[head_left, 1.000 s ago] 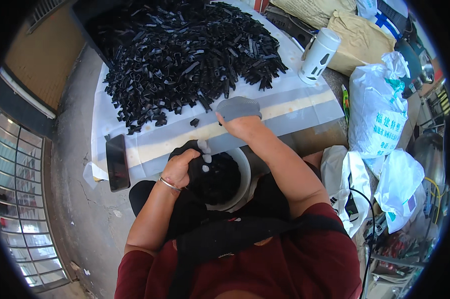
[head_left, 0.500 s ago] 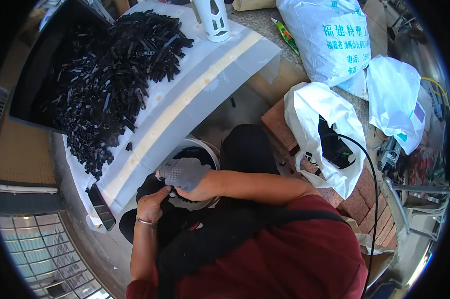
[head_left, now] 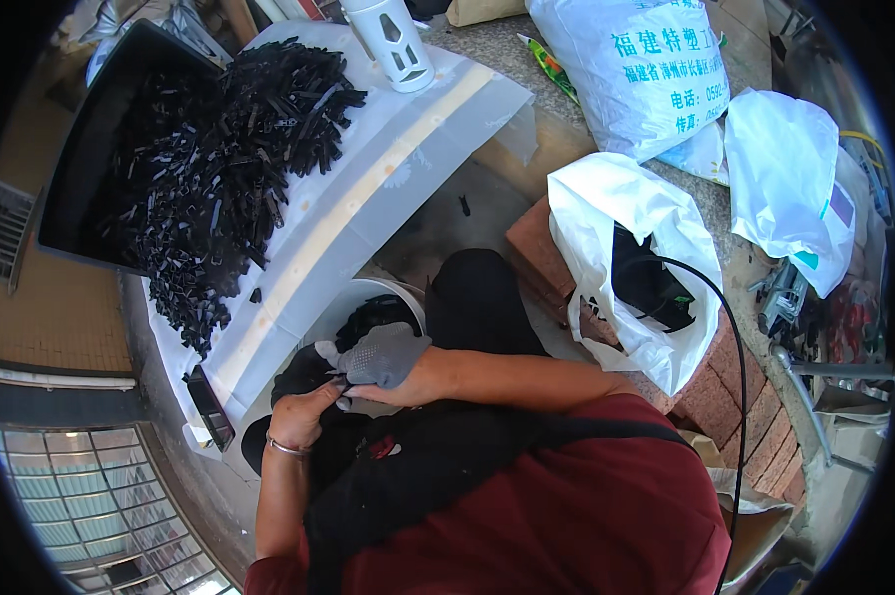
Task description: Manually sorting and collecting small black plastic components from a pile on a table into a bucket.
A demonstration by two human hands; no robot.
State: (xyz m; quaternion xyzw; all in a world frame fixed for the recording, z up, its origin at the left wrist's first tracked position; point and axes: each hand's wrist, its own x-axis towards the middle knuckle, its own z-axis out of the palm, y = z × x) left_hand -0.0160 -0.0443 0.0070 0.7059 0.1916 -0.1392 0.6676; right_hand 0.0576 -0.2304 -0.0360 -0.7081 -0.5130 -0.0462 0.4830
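Observation:
My left hand (head_left: 300, 415), bare with a bracelet at the wrist, is closed in a pinch, its thumb and fingertips meeting my right hand. My right hand (head_left: 386, 359) wears a grey dotted glove and is also closed, with fingers curled toward the left fingertips. Something small and dark seems to be between them, too small and covered to name. Just beyond the hands, partly hidden by them, stands a white bucket (head_left: 417, 300) with black pieces (head_left: 376, 312) inside. A big heap of small black pieces (head_left: 231, 149) lies on the table to the far left.
A black tub (head_left: 75, 188) lies tipped at the heap. The sheet-covered table (head_left: 363, 213) holds a phone (head_left: 209, 407) and a white cut-out cylinder (head_left: 393, 45). At right are an open white bag (head_left: 591, 178), a full sack (head_left: 616, 79), bricks (head_left: 541, 248) and a black cable (head_left: 741, 397).
The whole view has shifted slightly. My gloved right hand has turned a little, and both hands stay together at the near side of the bucket.

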